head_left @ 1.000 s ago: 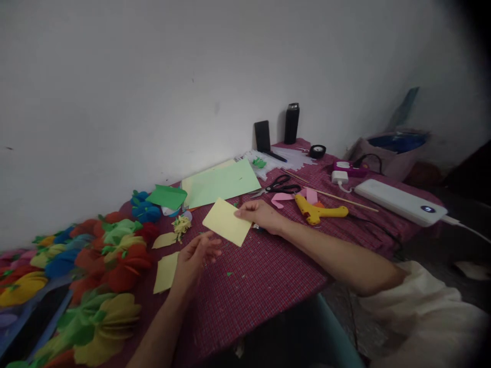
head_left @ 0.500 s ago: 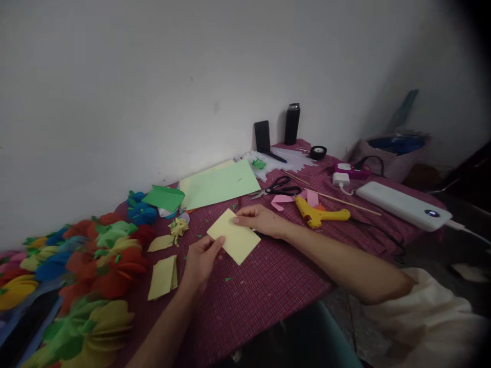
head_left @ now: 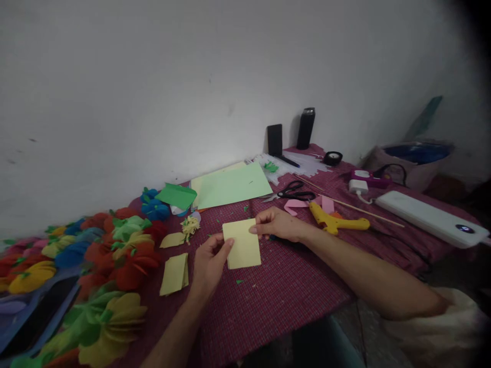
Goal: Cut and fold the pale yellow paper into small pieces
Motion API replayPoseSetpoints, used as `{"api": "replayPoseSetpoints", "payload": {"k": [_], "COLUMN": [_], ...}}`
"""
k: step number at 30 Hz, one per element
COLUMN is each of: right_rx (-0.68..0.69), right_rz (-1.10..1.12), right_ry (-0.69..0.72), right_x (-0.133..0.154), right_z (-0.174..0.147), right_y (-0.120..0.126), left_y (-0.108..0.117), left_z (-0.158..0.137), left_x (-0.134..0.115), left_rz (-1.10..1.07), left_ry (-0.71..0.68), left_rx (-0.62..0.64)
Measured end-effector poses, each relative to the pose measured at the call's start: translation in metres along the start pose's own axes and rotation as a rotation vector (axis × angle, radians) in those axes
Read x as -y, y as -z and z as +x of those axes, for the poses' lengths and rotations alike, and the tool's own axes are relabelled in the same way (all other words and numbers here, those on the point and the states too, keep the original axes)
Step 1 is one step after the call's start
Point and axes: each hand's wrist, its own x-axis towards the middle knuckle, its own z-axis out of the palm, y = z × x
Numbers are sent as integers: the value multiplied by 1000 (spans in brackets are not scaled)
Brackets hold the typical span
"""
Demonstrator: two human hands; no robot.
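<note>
A small rectangle of pale yellow paper (head_left: pixel 242 248) is held upright between my hands, above the table. My left hand (head_left: pixel 210 260) pinches its left edge, thumb on the front face. On the upper right edge, my right hand (head_left: pixel 278 225) grips it between thumb and fingers. The lower left edge looks doubled, as if more than one layer is there. Left of my left hand lie a stack of yellow paper pieces (head_left: pixel 174 275), a yellow petal-shaped piece (head_left: pixel 172 239) and a small heap of yellow paper scraps (head_left: pixel 191 226).
Colourful paper flowers (head_left: pixel 134 263) crowd the left side. Behind my hands lie a light green sheet (head_left: pixel 233 185), a green paper piece (head_left: pixel 176 195) and black scissors (head_left: pixel 293 192). A yellow glue gun (head_left: pixel 337 222), a wooden stick (head_left: pixel 362 210) and a white power bank (head_left: pixel 429 217) are at right.
The yellow paper has turned from a slanted position to nearly upright and square to me. Both hands keep hold of it. The whole view has shifted, so things appear further right.
</note>
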Motion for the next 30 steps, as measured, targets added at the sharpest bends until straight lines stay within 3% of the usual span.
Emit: {"api": "replayPoseSetpoints", "payload": {"k": [4,8,11,16,30], "right_rx": [-52,-114,-173,-172,-114], "right_rz": [-1,-6,2,15,-53], "right_ry": [21,19,27,33,23], "right_x": [1,2,2,3,7], "right_z": [0,1,2,0,-2], "right_y": [-5,-7,-7,-7,-6], "left_y": [-3,-4,-4,-3,-2], "left_z": [-2,-1,-2,-2,-5], "left_x": [0,-1,-2,-1,-9], "left_rz": [-77,-129,-79,21,-57], "left_ry": [-10,-142,-236,-236,-166], "left_rx": [7,-160,-215,-210,-115]}}
